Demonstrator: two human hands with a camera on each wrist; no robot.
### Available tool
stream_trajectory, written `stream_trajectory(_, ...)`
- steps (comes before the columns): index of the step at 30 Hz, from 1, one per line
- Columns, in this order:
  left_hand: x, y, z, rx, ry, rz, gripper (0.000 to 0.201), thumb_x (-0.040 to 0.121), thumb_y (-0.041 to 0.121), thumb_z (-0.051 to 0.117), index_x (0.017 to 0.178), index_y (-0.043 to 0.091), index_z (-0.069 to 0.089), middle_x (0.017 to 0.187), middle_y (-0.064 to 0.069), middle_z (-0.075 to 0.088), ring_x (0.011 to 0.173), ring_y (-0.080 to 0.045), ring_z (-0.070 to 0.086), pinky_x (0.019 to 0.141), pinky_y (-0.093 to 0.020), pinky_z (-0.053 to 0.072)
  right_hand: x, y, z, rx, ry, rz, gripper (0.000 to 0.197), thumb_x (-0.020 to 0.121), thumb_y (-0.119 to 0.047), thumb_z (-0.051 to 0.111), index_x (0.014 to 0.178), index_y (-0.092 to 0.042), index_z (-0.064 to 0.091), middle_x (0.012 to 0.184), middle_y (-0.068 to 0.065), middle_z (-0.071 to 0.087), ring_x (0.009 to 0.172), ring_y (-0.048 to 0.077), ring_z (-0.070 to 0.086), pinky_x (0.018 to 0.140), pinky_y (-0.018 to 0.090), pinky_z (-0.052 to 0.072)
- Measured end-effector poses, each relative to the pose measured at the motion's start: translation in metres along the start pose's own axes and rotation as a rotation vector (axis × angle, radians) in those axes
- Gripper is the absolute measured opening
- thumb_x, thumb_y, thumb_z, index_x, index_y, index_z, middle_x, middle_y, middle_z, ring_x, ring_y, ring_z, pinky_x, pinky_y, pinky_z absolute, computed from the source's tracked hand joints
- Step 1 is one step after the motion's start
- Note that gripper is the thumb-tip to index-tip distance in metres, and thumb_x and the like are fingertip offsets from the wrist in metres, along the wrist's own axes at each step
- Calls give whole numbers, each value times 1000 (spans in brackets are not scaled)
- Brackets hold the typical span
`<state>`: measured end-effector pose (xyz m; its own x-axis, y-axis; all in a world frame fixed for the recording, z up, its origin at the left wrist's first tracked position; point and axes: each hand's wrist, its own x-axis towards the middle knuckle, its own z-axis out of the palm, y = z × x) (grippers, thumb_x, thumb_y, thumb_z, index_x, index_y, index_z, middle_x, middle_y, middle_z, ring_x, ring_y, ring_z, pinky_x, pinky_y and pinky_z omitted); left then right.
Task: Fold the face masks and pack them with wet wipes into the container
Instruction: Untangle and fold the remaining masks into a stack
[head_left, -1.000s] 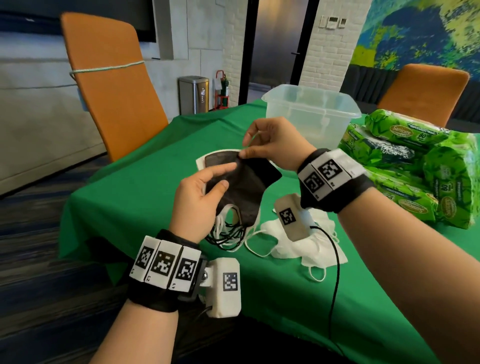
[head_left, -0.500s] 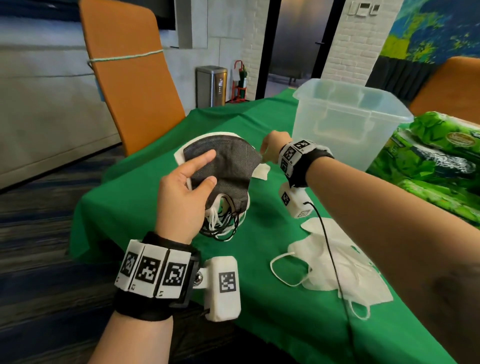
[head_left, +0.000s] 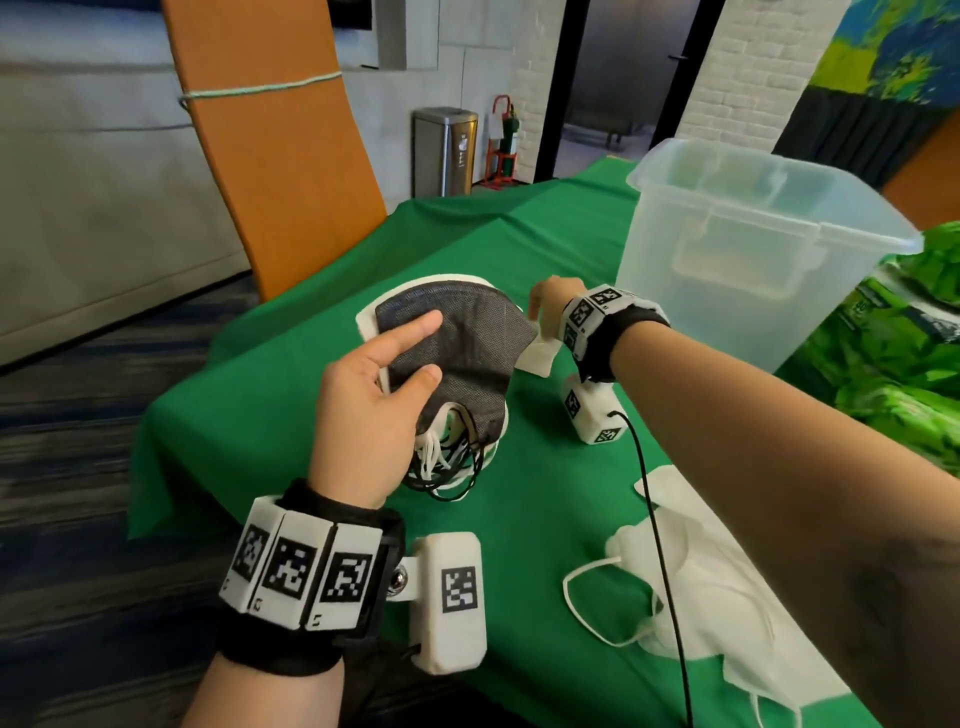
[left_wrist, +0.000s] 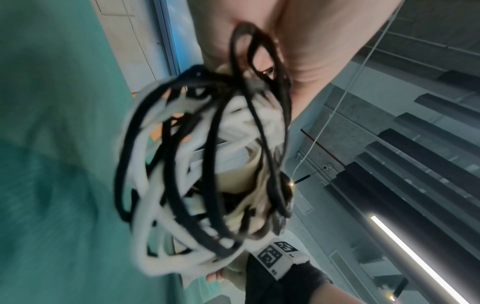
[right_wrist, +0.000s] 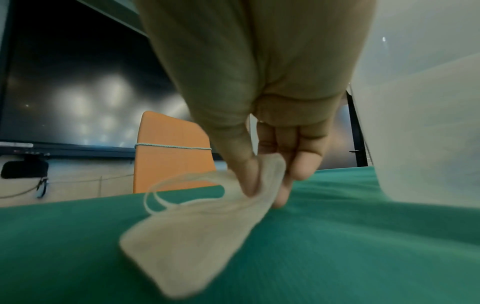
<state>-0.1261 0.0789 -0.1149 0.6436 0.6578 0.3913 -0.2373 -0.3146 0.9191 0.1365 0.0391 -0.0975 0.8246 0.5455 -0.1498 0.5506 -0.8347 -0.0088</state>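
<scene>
Still early — left hand (head_left: 371, 415) grips folded masks (head_left: 457, 358); right hand (right_wrist: 270, 164) pinches a white mask (right_wrist: 197, 242); container (head_left: 753, 249) at 2 o'clock looks unfilled.

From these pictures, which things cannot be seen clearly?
- Number of masks in the left hand's stack: head view, dark top mask covers them.
- Right hand's fingers: head view, wrist hides them.
- Wet wipes packs: cut by right edge.
- Ear loops: left wrist view, blurred.

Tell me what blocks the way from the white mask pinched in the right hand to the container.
Nothing visible does. The right hand pinches the white mask on the cloth right beside the container, whose top is open.
</scene>
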Motion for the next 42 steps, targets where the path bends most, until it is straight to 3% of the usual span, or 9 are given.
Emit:
stream_trajectory(3,-1,1,-1,10,39,-6,46,85,-1,61,101,43,61,68,16,60,56,-10,39,57,-14,37,-24,6,-18,210,106,-12,32,86,2,55,115,-10,57,117,12,58,98,26,57,74,26,45)
stream_trajectory(6,-2,1,-2,15,79,-17,44,87,2,59,102,44,60,67,-3,48,55,-11,34,59,-26,32,-48,11,-37,510,184,-36,33,81,4,59,109,-14,55,104,10,56,85,26,60,53,21,50)
stream_trajectory(11,-7,8,4,-26,121,-40,37,89,3,58,120,22,58,35,10,27,32,-5,24,40,-13,23,-112,16,-68,1042,309,-141,29,79,9,61,97,-12,52,78,5,56,66,19,58,55,24,53)
stream_trajectory(16,-19,29,12,-265,110,-79,27,90,20,59,116,17,63,105,2,67,96,-3,59,90,-20,43,-183,19,-68,1422,313,-265,29,79,13,59,89,-13,51,73,4,55,56,12,61,58,25,55)
stream_trajectory(19,-33,44,20,-388,49,-79,24,80,38,67,101,24,68,108,2,70,104,-8,63,91,-23,47,-219,18,-51,1466,291,-286,28,79,13,59,89,-12,52,65,1,58,52,10,60,58,24,55)
stream_trajectory(23,-49,50,31,-337,2,-12,29,79,3,70,94,28,67,87,15,70,82,3,65,79,-16,51,-253,19,-29,1544,290,-249,23,84,11,48,86,-12,54,72,6,60,54,13,60,51,26,54)
stream_trajectory(30,-66,51,35,-192,-144,37,40,76,-3,70,89,35,67,82,23,70,83,1,66,85,-22,52,-279,41,-27,1541,292,-106,41,91,-47,42,72,-15,58,67,5,57,53,18,51,53,27,40)
stream_trajectory(35,-70,51,35,-126,-155,78,40,76,-3,71,92,33,68,87,20,68,82,11,63,81,-8,46,-282,42,-21,1141,403,-114,13,76,-10,70,69,-4,61,71,14,62,58,19,55,57,30,48)
stream_trajectory(42,-73,47,34,-72,-111,111,37,77,-2,71,102,25,67,89,18,65,74,16,59,70,1,40,-282,47,-9,1154,474,-36,22,77,5,55,63,-12,58,61,7,58,54,17,51,52,25,45)
